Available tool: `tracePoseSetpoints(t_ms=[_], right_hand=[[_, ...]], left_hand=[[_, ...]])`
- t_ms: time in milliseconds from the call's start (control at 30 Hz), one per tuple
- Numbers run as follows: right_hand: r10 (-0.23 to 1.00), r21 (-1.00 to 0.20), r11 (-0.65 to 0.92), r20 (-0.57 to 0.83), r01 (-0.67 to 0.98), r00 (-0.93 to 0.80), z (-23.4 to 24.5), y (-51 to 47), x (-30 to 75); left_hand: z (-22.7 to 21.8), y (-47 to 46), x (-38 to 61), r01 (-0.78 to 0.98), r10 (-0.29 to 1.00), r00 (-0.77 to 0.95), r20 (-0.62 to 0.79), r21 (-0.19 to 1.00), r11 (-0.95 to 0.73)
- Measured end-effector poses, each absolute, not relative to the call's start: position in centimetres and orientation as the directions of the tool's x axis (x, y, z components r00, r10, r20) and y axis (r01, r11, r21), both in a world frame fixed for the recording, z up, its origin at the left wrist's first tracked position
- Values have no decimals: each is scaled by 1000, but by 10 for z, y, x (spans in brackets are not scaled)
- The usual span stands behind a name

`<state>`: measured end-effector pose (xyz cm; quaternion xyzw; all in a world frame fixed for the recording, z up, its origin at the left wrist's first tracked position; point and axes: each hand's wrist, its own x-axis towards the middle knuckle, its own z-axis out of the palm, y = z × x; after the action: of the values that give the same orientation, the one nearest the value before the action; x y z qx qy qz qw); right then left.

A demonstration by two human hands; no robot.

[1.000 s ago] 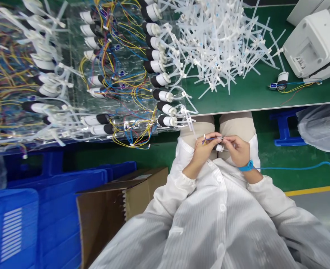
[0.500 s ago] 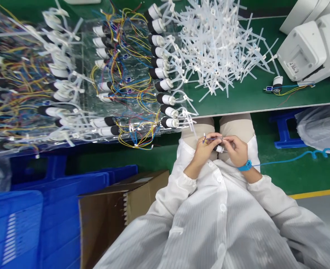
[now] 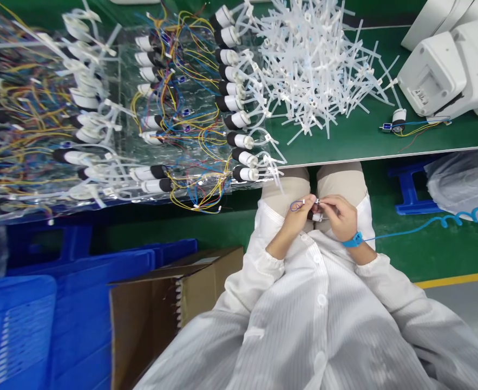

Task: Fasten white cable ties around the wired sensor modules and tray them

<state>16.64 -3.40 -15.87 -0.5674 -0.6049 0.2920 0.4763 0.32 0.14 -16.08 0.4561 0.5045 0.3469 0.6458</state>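
Note:
Over my lap, just below the table edge, both hands work close together. My left hand (image 3: 295,219) pinches thin blue and red wires (image 3: 298,205) bent into a small loop. My right hand (image 3: 341,216), with a blue wrist strap (image 3: 352,240), is closed on a small white and black cylindrical part (image 3: 316,216) that the wires run from. The fingertips of the two hands nearly touch.
A green table (image 3: 364,141) carries a heap of white cable ties (image 3: 312,65), rows of wired black-and-white cylinders (image 3: 239,116) on clear plastic, a lone wired part (image 3: 397,118) and a white machine (image 3: 445,76). Blue crates (image 3: 60,314) and a cardboard box (image 3: 169,303) stand at my left.
The wires in my left hand have curled from a straight run into a small loop, and my hands have shifted slightly upward. The camera tilted a little.

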Motion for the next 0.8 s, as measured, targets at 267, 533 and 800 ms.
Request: tracePoseSetpoints(t_ms=[267, 533, 800], right_hand=[[970, -899, 143, 210, 413, 121, -158, -34, 166], [973, -910, 149, 204, 387, 105, -160, -30, 168], [966, -899, 162, 228, 406, 119, -165, -27, 165]], left_hand=[[-159, -3, 2, 70, 943, 247, -225, 974, 214], [-163, 2, -2, 111, 933, 326, -150, 987, 120], [-172, 6, -2, 116, 930, 341, -138, 988, 104]])
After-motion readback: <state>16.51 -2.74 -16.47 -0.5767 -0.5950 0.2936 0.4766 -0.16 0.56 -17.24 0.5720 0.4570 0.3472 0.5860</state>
